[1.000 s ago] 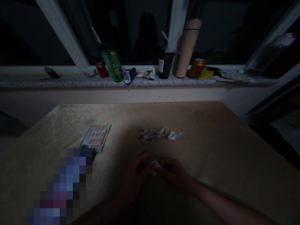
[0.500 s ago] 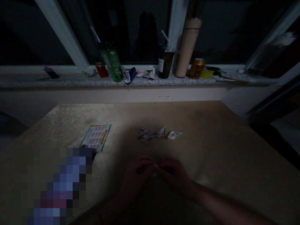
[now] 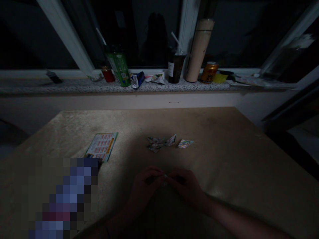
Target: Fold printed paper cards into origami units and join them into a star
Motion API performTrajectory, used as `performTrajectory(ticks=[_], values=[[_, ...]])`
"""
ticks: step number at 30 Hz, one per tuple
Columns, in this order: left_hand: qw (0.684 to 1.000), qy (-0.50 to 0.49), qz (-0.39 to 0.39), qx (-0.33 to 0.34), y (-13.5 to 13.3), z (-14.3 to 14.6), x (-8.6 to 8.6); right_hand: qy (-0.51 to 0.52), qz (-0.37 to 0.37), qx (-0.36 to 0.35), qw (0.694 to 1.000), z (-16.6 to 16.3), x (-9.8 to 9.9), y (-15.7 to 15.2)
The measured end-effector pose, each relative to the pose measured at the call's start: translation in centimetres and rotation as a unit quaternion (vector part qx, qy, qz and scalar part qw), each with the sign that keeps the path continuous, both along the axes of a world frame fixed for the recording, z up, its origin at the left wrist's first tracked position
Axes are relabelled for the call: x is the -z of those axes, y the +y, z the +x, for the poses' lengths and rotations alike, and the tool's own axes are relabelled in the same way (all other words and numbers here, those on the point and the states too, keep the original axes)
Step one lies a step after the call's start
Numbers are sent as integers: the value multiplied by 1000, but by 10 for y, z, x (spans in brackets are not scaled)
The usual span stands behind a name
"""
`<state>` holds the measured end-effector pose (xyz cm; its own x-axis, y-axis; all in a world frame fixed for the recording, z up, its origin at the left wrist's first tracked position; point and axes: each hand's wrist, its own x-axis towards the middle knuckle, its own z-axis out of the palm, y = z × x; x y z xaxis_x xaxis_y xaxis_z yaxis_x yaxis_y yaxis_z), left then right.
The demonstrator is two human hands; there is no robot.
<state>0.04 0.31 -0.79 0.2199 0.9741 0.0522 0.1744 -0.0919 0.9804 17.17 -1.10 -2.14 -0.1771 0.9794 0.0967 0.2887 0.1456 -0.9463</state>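
Note:
My left hand [image 3: 148, 184] and my right hand [image 3: 185, 184] meet at the front middle of the table, thumbs and fingertips pinched together. Between them is a small piece of folded paper [image 3: 164, 181], mostly covered by the fingers and dim in the shadow. Just beyond the hands lie several folded, printed paper pieces: a group with pointed ends [image 3: 157, 146] and a single kite-shaped one [image 3: 185, 143] to its right. None of these is touched by either hand.
A printed card [image 3: 102, 146] lies left on the table [image 3: 211, 126], beside a pixelated blurred patch [image 3: 72, 189]. Along the stone windowsill [image 3: 149, 88] stand a green container [image 3: 121, 69], a dark cup with a straw [image 3: 176, 69], a tall pinkish flask [image 3: 200, 49] and a gold can [image 3: 209, 72].
Both hands stay in the same place, with only a slight shift of the fingertips on the small paper. The paper pieces on the table have not moved.

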Motion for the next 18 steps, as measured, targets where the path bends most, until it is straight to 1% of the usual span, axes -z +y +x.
performTrajectory(ticks=[7,18], values=[[1000,19,3,0,-2,0,-4,32,-21,-18,999,0,-2,-2],[1000,6,-1,-7,-1,2,-2,43,-9,-19,999,1,-4,-3]])
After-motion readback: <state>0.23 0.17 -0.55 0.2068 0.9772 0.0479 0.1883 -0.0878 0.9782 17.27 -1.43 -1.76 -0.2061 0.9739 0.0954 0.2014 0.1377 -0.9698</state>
